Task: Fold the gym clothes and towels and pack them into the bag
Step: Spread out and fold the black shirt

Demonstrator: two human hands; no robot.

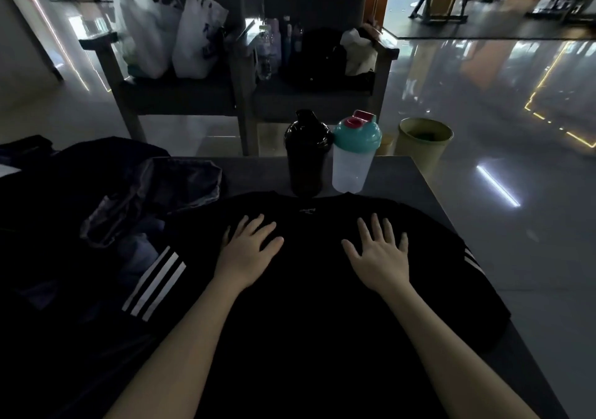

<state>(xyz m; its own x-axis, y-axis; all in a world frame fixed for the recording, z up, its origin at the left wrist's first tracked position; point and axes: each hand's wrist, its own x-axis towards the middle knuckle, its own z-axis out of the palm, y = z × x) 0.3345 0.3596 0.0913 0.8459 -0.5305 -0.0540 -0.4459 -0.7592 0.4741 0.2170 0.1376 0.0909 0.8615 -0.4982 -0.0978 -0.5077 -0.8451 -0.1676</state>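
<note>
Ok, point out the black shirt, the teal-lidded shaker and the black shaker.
black shirt [309, 289], head view, on its chest between the hands
teal-lidded shaker [351, 167], head view, on its clear body
black shaker [306, 160], head view, on its body

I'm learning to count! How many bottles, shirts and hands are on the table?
Shaker bottles: 2, the black bottle and the clear bottle
Black shirt: 1
Hands: 2, left hand and right hand
Total: 5

Black shaker bottle [307, 154] beside teal-lidded shaker [354, 154], green bin [422, 142], white plastic bags [174, 28] on chair [180, 92]
</note>
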